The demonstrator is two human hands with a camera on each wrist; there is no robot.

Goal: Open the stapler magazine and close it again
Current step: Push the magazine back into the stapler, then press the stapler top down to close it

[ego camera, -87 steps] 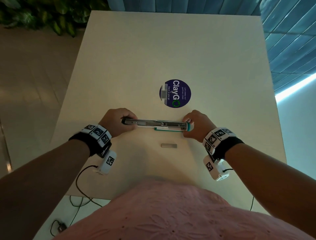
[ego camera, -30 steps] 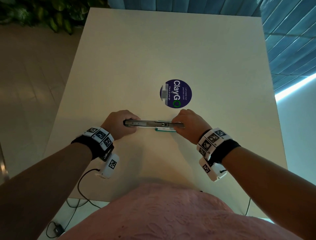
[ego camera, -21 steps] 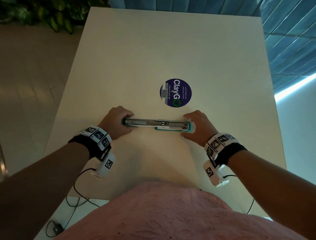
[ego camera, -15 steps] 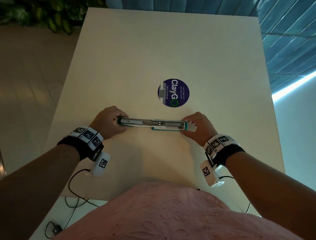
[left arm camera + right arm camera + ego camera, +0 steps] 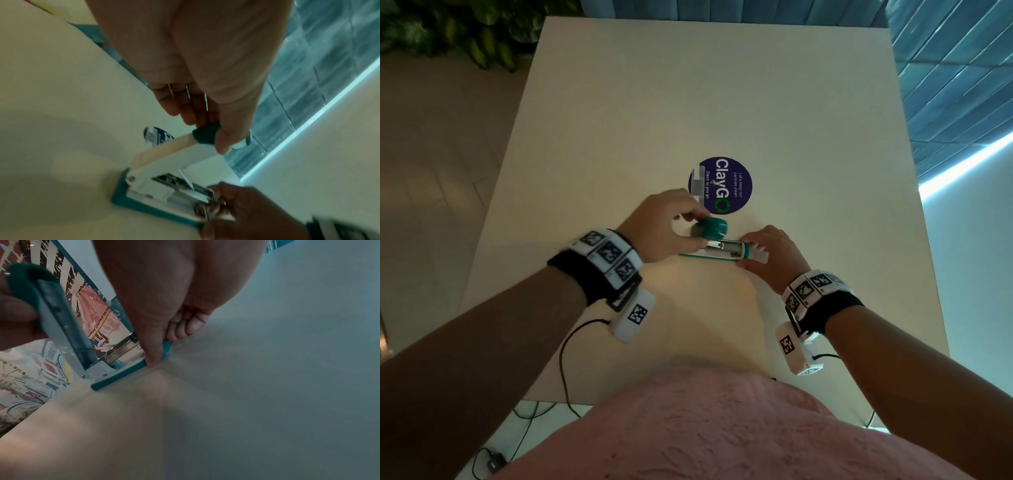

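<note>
A teal and white stapler (image 5: 709,255) lies on the pale table (image 5: 722,102), hinge end to the left. Its top cover (image 5: 710,231) stands raised at a steep angle, and my left hand (image 5: 693,229) pinches the cover's teal tip (image 5: 205,133). The metal magazine (image 5: 724,247) lies uncovered on the teal base (image 5: 152,209). My right hand (image 5: 748,254) grips the front end of the base, its thumb (image 5: 152,353) against the near side of the base (image 5: 119,376). The raised cover (image 5: 61,331) rises to the left in the right wrist view.
A round dark blue ClayGo sticker (image 5: 720,185) sits on the table just behind the stapler. The table's near edge (image 5: 571,401) is close to my body, with cables (image 5: 565,370) hanging there. Green plants (image 5: 448,31) stand at the far left.
The cover lay folded flat out to the left; my left hand has swung it up and over towards the magazine. My right hand stays at the front end. The loose staple strip seen earliest is gone.
</note>
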